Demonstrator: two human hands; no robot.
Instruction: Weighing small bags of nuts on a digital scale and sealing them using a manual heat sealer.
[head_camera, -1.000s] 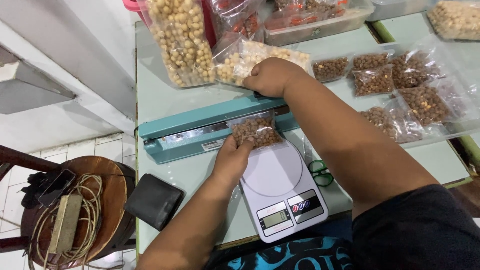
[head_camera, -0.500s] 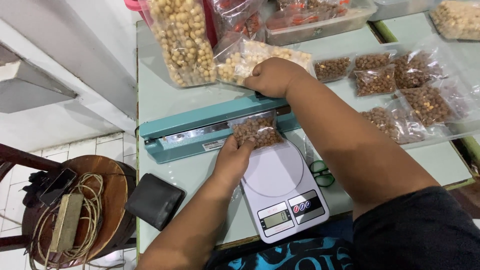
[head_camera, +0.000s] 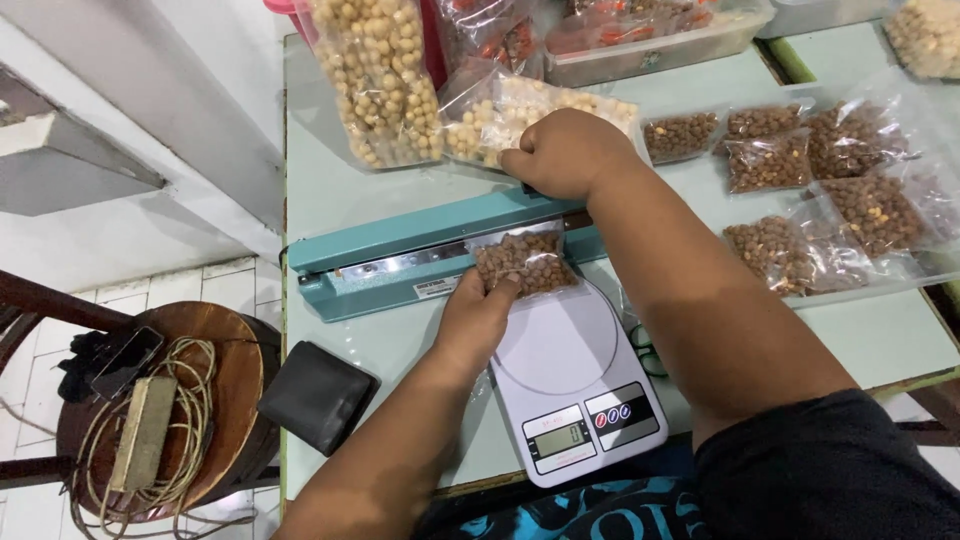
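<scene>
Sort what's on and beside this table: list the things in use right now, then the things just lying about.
In use:
left hand holding small bag of brown nuts
right hand pressing down teal sealer

Lying about:
white kitchen scale
black wallet
scissors with green handles
filled nut bags
big bag of pale beans
stool with coiled cord

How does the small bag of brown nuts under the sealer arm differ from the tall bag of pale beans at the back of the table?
The small bag of brown nuts is little, lies flat, and is pinched by the left hand in the teal sealer, which the right hand presses. The tall bag of pale beans is far larger, holds yellowish contents and stands untouched. Both are clear plastic.
</scene>
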